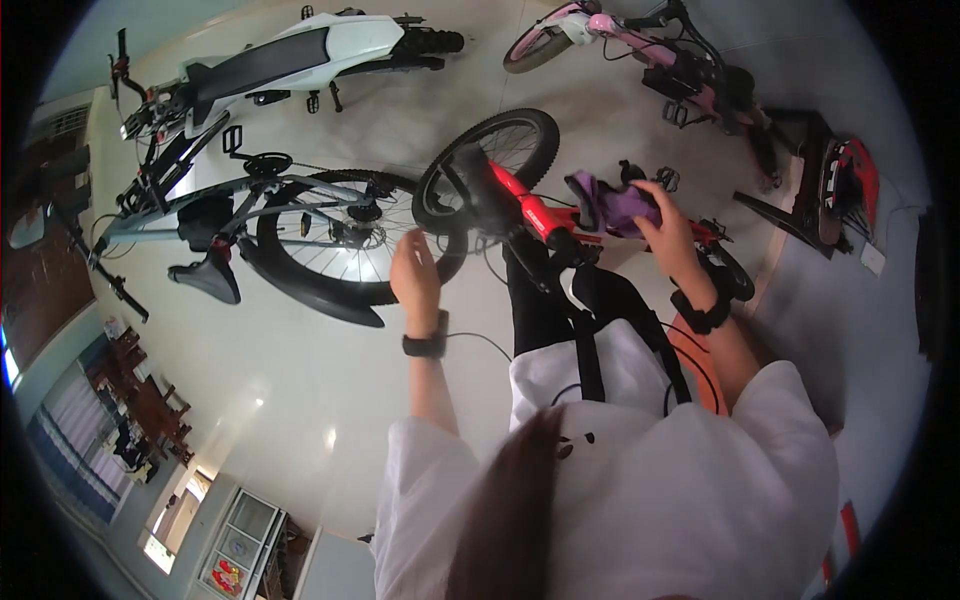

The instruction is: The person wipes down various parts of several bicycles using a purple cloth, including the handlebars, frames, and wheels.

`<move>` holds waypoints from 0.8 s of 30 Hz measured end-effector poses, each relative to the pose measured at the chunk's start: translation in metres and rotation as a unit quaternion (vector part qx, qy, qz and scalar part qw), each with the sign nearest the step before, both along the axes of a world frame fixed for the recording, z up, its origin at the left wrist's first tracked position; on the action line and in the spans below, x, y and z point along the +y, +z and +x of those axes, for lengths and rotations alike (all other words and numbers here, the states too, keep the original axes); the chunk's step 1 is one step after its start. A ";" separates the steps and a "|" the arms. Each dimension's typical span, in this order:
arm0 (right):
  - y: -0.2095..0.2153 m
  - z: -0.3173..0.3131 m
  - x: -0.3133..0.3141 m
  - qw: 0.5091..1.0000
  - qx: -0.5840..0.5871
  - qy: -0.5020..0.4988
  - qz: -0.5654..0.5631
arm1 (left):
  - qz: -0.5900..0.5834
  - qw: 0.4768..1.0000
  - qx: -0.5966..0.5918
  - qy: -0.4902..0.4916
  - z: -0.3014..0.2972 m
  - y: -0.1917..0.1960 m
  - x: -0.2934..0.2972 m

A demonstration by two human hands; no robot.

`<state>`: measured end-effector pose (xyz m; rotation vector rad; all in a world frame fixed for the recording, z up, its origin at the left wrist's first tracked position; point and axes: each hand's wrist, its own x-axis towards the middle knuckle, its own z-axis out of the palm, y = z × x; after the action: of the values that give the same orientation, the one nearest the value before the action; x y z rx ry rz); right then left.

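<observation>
A red bicycle (537,214) with black tyres stands right in front of me, its front wheel (545,140) pointing away. My right hand (668,232) is closed around a crumpled purple cloth (622,208), held over the bicycle's frame. To the left of the dark, blurred handlebar (468,190), my left hand (414,272) is raised with nothing visible in it. Its fingers are loosely extended and apart from the bicycle. Both wrists wear black bands.
A grey-blue bicycle (225,215) stands close on the left, its rear wheel near my left hand. Beyond it is a white-and-black motorbike-style bike (300,62). A pink bicycle (640,45) is at the far right. A red-and-black helmet-like object (855,185) sits by the right wall.
</observation>
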<state>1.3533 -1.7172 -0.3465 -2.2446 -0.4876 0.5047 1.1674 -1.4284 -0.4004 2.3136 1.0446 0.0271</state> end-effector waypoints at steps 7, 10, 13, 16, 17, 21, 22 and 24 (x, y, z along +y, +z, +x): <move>-0.056 0.063 0.097 0.993 0.104 0.044 -0.037 | -0.159 0.972 0.031 -0.171 0.091 -0.043 0.085; -0.117 0.060 0.114 0.984 0.117 0.131 -0.029 | -0.222 0.909 -0.084 -0.342 0.118 -0.084 0.067; -0.150 0.038 0.127 0.955 0.189 0.215 -0.083 | -0.266 0.855 0.006 -0.445 0.104 -0.128 0.036; -0.179 0.011 0.119 0.918 0.234 0.234 -0.217 | -0.209 0.852 0.070 -0.474 0.108 -0.144 -0.003; -0.185 0.005 0.120 0.915 0.218 0.236 -0.243 | -0.189 0.858 0.051 -0.474 0.107 -0.154 -0.011; -0.201 -0.001 0.145 0.913 0.185 0.247 -0.269 | -0.198 0.843 0.067 -0.496 0.102 -0.195 0.001; -0.204 0.006 0.154 0.913 0.176 0.245 -0.274 | -0.204 0.839 0.064 -0.499 0.111 -0.198 0.003; -0.209 0.014 0.175 0.912 0.174 0.247 -0.276 | -0.145 0.848 0.191 -0.473 0.127 -0.199 0.013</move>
<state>1.3669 -1.5418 -0.5559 -2.4597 -0.8044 1.4326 1.2944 -1.4151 -0.5993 2.3340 -0.0525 -0.9390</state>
